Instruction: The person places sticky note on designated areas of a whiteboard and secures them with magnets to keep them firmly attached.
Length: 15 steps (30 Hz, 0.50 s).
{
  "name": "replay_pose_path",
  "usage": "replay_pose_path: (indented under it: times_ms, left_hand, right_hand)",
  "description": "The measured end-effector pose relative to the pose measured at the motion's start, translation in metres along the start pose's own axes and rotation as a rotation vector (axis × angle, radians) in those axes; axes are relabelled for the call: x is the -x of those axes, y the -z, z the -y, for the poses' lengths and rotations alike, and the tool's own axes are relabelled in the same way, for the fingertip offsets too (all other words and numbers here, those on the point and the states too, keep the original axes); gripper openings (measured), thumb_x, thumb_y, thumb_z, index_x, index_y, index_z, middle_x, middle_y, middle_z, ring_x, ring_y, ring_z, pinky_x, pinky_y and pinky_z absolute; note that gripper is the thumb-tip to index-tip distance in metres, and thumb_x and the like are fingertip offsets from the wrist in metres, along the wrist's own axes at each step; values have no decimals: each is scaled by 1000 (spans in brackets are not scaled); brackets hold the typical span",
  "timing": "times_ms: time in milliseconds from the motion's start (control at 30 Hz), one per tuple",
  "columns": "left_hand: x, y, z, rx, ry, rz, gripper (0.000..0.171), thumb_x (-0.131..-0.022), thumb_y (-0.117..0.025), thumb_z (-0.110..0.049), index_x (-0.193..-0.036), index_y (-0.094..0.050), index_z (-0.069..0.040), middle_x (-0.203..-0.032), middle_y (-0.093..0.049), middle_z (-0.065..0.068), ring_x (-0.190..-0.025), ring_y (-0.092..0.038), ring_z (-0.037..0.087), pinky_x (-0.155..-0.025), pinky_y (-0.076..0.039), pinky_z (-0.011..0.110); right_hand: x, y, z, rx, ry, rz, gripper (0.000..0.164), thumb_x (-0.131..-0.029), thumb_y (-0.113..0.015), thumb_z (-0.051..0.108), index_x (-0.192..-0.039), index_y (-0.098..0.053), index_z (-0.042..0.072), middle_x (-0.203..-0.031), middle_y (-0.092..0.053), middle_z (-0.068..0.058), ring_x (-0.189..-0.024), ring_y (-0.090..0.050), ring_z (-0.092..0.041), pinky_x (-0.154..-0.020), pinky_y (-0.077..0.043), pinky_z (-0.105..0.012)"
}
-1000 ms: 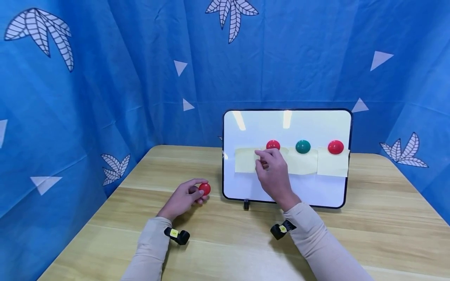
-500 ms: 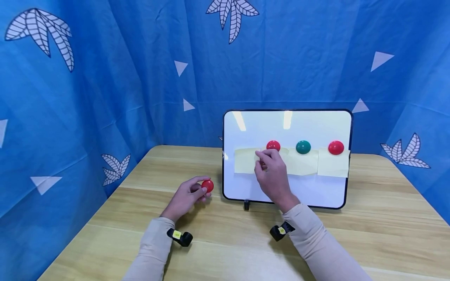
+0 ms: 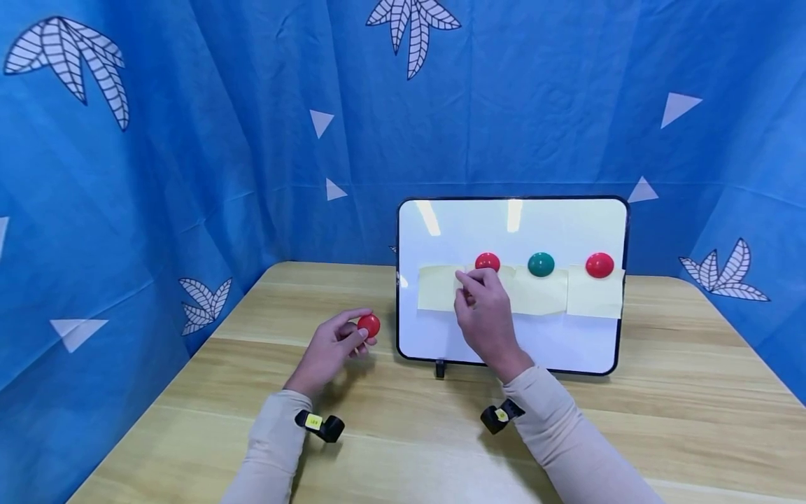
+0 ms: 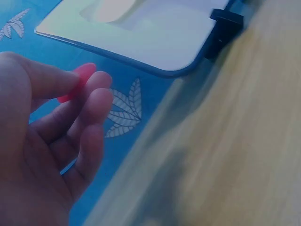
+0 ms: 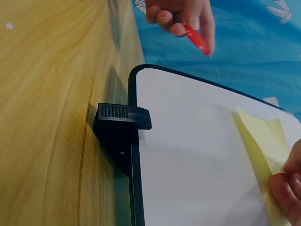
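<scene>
My left hand (image 3: 327,346) pinches a round red magnet (image 3: 369,325) between thumb and fingers, to the left of a whiteboard (image 3: 434,339). In the left wrist view the magnet (image 4: 87,73) shows edge-on, mostly behind the thumb. My right hand (image 3: 486,313) is at the board, its thumb and finger pinching the edge of a pale yellow paper note (image 3: 436,288). The right wrist view shows that note (image 5: 263,136) bowing off the board beside the fingertips. Part of the row of notes is hidden behind my right hand.
To the right, a red magnet (image 3: 488,261), a green magnet (image 3: 541,264) and another red magnet (image 3: 599,265) sit at the tops of notes on the board. A black foot (image 3: 440,368) props the board on the wooden table (image 3: 390,434). A blue curtain (image 3: 535,126) hangs behind.
My left hand has risen slightly toward the board's height with the red magnet still pinched. The right hand has kept its place on the note.
</scene>
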<state>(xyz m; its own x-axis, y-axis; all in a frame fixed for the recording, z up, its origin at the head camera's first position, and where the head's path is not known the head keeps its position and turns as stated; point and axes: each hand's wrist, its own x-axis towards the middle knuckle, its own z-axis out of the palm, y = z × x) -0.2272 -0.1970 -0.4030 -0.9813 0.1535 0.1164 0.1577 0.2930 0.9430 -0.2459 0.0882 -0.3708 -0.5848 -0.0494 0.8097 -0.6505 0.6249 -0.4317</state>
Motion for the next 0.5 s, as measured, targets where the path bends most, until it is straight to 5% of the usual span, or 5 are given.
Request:
replay_pose_path:
  times_ms: [500]
  left_hand:
    - [-1,6,-8,-10,-77,-5,38,-102,-60,-19,-140,-56,-17,-99,-73,8,-81,-67,28,-74,-56,34]
  right_hand:
    - [0,0,6,34,-19,6,36,-85,-73,-6,-121,-68,-8,-104,-57,-18,-85,-64,-26,-76,-59,-38]
